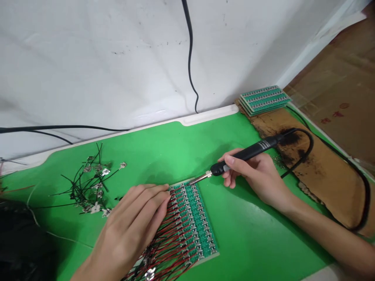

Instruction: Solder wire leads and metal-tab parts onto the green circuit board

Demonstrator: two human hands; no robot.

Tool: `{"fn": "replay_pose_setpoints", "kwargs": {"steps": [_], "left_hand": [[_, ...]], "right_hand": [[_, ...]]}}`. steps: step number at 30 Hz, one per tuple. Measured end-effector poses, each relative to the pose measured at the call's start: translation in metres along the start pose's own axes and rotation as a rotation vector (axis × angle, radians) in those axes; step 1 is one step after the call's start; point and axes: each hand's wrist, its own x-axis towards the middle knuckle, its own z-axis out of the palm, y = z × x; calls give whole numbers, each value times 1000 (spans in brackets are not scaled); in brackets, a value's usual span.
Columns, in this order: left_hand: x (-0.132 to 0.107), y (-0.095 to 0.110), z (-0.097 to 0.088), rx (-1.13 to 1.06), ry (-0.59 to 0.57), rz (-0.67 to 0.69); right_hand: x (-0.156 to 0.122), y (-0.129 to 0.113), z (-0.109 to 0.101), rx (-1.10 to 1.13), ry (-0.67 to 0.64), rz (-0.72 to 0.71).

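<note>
My right hand [254, 171] grips a black soldering iron [252, 152] like a pen. The iron's metal tip touches, or nearly touches, the upper edge of a green circuit board [202, 218] lying on the table. Rows of small solder points cover this board, and red and black wires [172, 238] run from its left side. Over its upper left corner is my left hand [137, 214], closed, with fingertips pinched together at the wire ends. What sits between those fingertips is hidden. Part of the wire bundle passes beneath my left hand.
Black wires with small metal parts [93, 191] lie tangled on the green table [152, 152]. Stacked circuit boards [265, 99] rest on scorched cardboard [331, 175] at right. The iron's black cord [366, 195] loops over it. A black bag-like item [23, 242] is at lower left.
</note>
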Motion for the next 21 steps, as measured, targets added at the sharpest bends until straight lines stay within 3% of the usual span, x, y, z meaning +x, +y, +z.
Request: {"fn": "replay_pose_setpoints", "kwargs": {"steps": [21], "left_hand": [[2, -5, 3, -3, 19, 4]], "right_hand": [[3, 1, -1, 11, -17, -14]]}}
